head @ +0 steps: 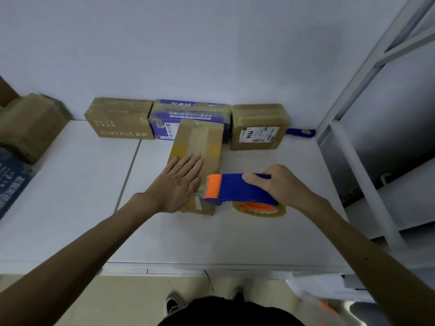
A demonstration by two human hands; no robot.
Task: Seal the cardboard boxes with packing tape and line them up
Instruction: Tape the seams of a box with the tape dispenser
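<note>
Long brown box [200,147] sits mid-table [235,236], long axis running away from the person toward the three boxes by the wall. Left hand [181,182] lies flat on top, fingers straight and together. Right hand [280,184] grips the blue-orange tape dispenser [237,189] just right of the near end.
</note>
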